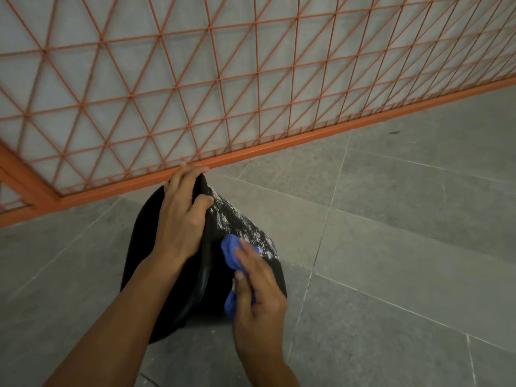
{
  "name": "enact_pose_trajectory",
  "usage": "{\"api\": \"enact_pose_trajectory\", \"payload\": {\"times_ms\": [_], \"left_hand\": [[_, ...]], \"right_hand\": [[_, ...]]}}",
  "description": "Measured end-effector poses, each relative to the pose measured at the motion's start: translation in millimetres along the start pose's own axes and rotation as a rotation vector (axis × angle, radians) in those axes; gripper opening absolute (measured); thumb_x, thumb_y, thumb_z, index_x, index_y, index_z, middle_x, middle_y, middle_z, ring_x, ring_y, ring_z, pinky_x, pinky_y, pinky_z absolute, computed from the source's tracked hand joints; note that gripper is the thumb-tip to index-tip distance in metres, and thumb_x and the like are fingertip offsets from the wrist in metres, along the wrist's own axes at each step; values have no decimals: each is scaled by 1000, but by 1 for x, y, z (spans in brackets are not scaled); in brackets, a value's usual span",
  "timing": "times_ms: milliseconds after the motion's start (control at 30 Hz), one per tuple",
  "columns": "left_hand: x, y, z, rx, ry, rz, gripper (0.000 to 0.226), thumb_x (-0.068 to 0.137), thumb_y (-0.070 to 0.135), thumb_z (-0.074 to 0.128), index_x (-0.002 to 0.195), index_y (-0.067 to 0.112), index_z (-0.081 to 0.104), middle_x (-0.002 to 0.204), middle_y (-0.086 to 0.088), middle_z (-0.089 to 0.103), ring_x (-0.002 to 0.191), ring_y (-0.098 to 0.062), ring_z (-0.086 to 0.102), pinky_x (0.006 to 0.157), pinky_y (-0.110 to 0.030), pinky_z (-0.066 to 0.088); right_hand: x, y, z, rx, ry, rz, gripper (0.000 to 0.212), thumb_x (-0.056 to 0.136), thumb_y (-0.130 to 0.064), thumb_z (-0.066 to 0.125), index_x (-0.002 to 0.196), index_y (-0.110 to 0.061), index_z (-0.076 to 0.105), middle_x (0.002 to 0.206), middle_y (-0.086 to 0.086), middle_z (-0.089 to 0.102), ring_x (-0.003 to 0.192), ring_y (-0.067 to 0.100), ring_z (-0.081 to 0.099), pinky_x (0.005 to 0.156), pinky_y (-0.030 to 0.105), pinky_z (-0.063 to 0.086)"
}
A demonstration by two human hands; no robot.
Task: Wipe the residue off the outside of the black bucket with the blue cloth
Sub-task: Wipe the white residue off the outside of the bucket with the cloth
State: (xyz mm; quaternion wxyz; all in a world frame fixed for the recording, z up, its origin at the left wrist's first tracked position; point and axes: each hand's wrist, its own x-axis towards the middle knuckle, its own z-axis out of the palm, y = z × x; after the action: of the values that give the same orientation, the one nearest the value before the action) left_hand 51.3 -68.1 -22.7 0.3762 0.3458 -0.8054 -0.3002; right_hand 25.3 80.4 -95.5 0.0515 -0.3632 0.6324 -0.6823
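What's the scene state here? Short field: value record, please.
bucket: black bucket tipped on its side on the grey tiled floor
left hand: left hand grips the bucket's rim
right hand: right hand holds the blue cloth against the bucket's outer wall
residue: white residue on the outer wall, beyond the cloth
background: orange mesh fence behind the bucket

One wide-angle camera sat on the person's head and looked forward and down, close above the floor (391, 219), toward an orange mesh fence (195, 79).
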Motion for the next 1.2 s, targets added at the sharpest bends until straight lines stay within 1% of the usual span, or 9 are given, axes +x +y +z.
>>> {"api": "enact_pose_trajectory", "payload": {"times_ms": [167, 300, 500, 600, 800, 900, 1000, 1067, 1200], "left_hand": [[-4, 3, 4, -15, -35, 29, 65, 67, 41, 35, 123, 13, 52, 126, 7, 44, 121, -12, 42, 101, -24, 31], [1, -2, 2, -10, -8, 16, 63, 67, 39, 37, 121, 12, 54, 118, 6, 43, 111, -4, 42, 91, -4, 27], [0, -3, 1, -36, -27, 49, 61, 66, 39, 39, 119, 12, 54, 120, 5, 46, 111, -4, 43, 93, -7, 29], [2, -4, 0, -47, -17, 29, 60, 66, 38, 39, 119, 12, 54, 118, 5, 46, 112, -6, 44, 94, -8, 29], [-3, -6, -2, 49, -55, 2, 68, 69, 45, 37, 132, 22, 49, 128, 10, 44, 125, -20, 42, 102, -40, 35], [0, -3, -2, 59, -40, -53, 72, 69, 50, 35, 136, 25, 47, 127, 11, 44, 124, -20, 43, 99, -41, 37], [-4, 2, 1, 151, -42, -49, 72, 70, 53, 31, 137, 30, 45, 133, 13, 41, 125, -17, 43, 94, -41, 40], [-9, 3, 1, 134, -61, -26, 72, 71, 51, 32, 137, 27, 44, 135, 13, 40, 126, -16, 42, 96, -40, 40], [-5, 2, -2, 103, -55, -54, 71, 72, 47, 33, 138, 23, 44, 137, 11, 39, 132, -13, 36, 108, -41, 33]], "right_hand": [[-17, -11, -2, -6, 35, -13, 32, 94, -32, 41, 123, -31, 52, 129, -14, 54, 123, 11, 49, 97, 35, 44], [1, -2, -3, 26, 12, 52, 32, 89, -19, 47, 118, -25, 58, 124, -13, 59, 118, 8, 52, 96, 34, 45], [-3, -20, 4, 46, -37, -25, 33, 90, -21, 48, 121, -32, 56, 130, -14, 54, 123, 10, 48, 100, 30, 42], [16, -9, 1, 94, -60, 97, 36, 87, -19, 51, 113, -42, 59, 127, -19, 55, 119, 2, 50, 101, 23, 41], [11, -17, 1, 89, -141, 44, 36, 87, -27, 51, 121, -40, 53, 130, -22, 51, 124, 3, 46, 104, 22, 37], [35, -14, 1, 131, -199, 154, 35, 84, -32, 49, 115, -47, 52, 124, -35, 49, 120, -5, 47, 104, 17, 36], [27, -21, -5, 135, -187, 127, 36, 85, -27, 51, 114, -47, 54, 126, -30, 50, 121, -4, 47, 103, 16, 36], [23, -24, -8, 147, -166, 112, 35, 85, -25, 52, 114, -46, 57, 125, -26, 54, 120, -2, 49, 101, 17, 38], [50, -17, 0, 95, -251, 260, 46, 89, -11, 54, 112, -51, 54, 109, -40, 55, 111, -11, 51, 102, 27, 43]]}}
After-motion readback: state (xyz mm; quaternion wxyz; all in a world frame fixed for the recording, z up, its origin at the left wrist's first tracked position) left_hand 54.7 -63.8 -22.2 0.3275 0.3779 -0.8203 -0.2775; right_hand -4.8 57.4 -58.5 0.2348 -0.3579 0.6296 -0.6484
